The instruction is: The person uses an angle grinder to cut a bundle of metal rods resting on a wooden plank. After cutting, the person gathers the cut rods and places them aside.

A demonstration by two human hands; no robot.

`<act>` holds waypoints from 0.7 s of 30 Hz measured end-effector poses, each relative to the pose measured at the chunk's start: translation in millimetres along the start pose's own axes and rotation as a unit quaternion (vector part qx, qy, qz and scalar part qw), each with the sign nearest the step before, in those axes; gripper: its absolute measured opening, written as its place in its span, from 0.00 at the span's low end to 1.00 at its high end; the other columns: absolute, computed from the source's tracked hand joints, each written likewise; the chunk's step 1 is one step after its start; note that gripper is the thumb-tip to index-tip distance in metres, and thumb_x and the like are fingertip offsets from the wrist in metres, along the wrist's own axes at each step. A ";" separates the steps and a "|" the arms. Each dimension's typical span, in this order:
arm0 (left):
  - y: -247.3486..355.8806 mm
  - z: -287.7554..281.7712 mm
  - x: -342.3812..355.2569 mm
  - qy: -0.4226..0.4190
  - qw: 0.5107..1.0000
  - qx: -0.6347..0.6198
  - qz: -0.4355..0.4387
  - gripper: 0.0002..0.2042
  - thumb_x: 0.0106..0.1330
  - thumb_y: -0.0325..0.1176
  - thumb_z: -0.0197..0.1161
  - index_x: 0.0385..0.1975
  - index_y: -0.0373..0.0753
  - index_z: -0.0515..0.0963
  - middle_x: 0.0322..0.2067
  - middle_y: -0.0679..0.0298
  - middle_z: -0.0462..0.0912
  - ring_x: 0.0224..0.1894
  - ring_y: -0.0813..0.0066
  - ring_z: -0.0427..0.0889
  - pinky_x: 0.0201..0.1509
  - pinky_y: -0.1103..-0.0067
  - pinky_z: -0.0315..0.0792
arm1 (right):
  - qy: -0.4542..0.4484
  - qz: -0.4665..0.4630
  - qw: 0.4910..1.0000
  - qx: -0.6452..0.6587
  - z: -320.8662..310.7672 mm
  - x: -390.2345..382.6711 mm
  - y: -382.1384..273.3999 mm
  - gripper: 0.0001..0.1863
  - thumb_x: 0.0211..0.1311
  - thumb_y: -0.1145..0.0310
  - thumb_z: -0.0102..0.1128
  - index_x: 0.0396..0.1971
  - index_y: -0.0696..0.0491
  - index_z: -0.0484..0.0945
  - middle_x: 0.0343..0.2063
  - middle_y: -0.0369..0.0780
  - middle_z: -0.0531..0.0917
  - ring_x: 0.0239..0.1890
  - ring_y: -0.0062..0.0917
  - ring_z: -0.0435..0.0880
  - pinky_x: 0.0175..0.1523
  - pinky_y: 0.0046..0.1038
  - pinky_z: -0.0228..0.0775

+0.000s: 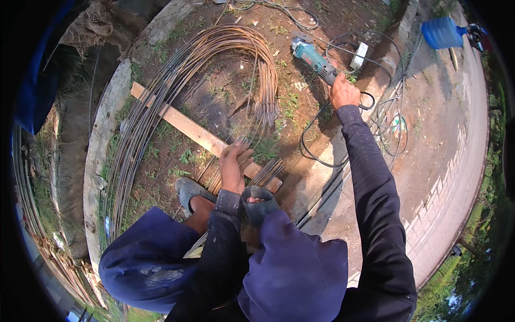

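My right hand [344, 92], reaching far forward, is wrapped round the dark rear end of a teal angle grinder [314, 58]. The grinder's head points away to the upper left, low over or on the dirt; I cannot tell which. My left hand [233, 167] is near my feet, its fingers stretched out over a bundle of thin steel rods [266, 173]. Whether those fingers touch the rods is hard to see. A wooden plank [193, 129] runs slantwise under the rods. Beyond it, a long bundle of rusty rods [214, 40] bends round in a hook shape.
Black cable [397, 102] lies in loops right of the grinder, beside a white power socket block [359, 56]. A concrete kerb [314, 177] separates dirt from pavement. A blue water jug [442, 33] lies at the upper right. My sandalled foot [188, 190] stands by the plank.
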State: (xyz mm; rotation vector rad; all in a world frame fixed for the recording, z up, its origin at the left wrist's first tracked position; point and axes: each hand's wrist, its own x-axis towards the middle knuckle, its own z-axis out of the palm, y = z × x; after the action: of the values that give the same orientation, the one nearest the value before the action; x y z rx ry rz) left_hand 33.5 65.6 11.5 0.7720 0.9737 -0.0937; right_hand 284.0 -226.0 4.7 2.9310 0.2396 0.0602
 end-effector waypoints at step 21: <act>19.3 -23.6 10.8 0.061 0.993 0.095 0.015 0.15 0.67 0.39 0.62 0.48 0.37 0.72 0.42 0.62 0.82 0.45 0.72 0.82 0.45 0.75 0.77 | -0.005 0.097 0.990 0.102 101.1 -30.0 -74.1 0.24 0.65 0.72 0.51 0.60 0.59 0.62 0.46 0.46 0.80 0.42 0.40 0.85 0.40 0.41 0.81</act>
State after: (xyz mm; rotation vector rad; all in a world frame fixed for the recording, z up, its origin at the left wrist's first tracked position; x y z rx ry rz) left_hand 30.8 97.3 6.1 0.9763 1.0790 -0.1150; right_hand 248.5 -178.9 -110.0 3.1482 -0.0439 0.0535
